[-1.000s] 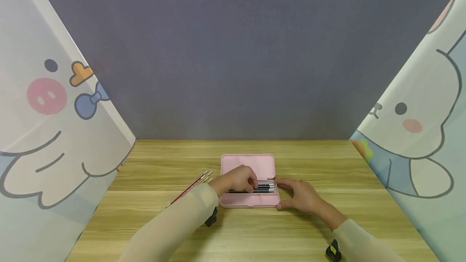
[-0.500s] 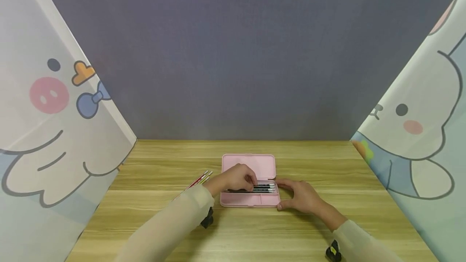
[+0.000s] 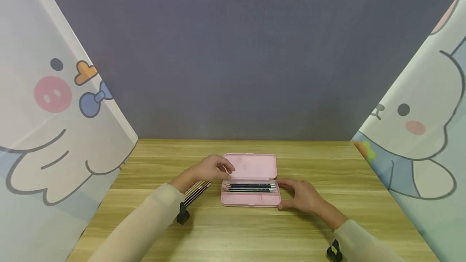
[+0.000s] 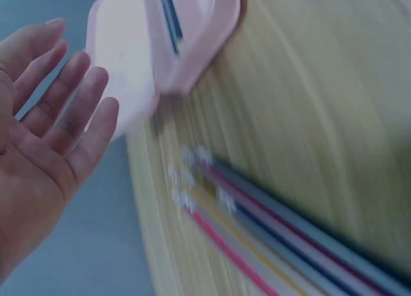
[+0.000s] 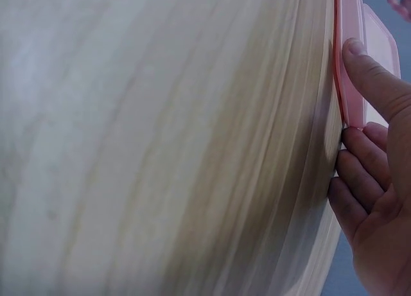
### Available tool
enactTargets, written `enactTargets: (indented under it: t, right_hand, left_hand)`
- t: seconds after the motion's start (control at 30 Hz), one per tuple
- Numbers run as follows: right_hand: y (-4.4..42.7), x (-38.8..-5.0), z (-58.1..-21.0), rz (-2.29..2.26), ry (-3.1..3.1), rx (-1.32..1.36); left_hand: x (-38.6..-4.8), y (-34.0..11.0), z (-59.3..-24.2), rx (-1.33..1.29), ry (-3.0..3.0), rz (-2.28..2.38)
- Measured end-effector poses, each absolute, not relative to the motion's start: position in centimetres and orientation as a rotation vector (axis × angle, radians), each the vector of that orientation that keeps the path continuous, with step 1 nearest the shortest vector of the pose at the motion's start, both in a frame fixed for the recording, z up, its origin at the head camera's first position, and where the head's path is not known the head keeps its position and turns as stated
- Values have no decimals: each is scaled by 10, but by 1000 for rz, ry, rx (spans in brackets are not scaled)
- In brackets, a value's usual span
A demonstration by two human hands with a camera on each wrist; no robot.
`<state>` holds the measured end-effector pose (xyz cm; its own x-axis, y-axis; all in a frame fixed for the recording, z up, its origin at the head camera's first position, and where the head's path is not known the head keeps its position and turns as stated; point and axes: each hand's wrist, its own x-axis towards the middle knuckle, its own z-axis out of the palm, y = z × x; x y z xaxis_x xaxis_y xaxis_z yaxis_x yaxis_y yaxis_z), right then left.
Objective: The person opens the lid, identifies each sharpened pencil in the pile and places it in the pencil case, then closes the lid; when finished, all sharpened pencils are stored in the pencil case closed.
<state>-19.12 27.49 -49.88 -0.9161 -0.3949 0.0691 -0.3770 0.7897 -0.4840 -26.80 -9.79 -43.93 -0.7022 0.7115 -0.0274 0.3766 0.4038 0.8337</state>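
An open pink pencil case (image 3: 240, 200) lies on the table, with its lid (image 3: 251, 165) folded back. Several dark pencils (image 3: 249, 188) lie side by side in its rear compartment; the front compartments hold nothing. My left hand (image 3: 211, 168) hovers at the case's left end, fingers loosely bent and nothing in them. Below it, a bundle of loose pencils (image 4: 257, 225) in mixed colours rests on the table, partly hidden by my wrist in the head view. My right hand (image 3: 303, 198) holds the case's right end, thumb (image 5: 366, 74) at the front corner and fingers at the back.
The wood-grain table (image 3: 251, 233) ends at a grey back panel (image 3: 240, 60). Cartoon-printed panels (image 3: 43, 132) stand on either side. A small black device (image 3: 183, 214) sits at my left wrist, another (image 3: 333, 250) at my right.
My left hand has let go of the dark pencils, risen out of the case and moved left towards the loose pencils. The right hand has stayed at the case.
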Motion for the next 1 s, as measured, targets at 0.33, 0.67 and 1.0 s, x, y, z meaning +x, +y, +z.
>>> enactTargets:
  t: [0.33, 0.67, 1.0]
  right_hand:
    - [275, -193, -499, -771, 2927, -633]
    - [276, -192, -501, -785, 2915, -631]
    - [275, -193, -502, -794, 2909, -622]
  left_hand:
    - [-269, -183, -458, 810, 2247, 1314]
    - [-262, -233, -478, 591, 2258, 1329]
    - [-255, -239, -488, 627, 2293, 1331]
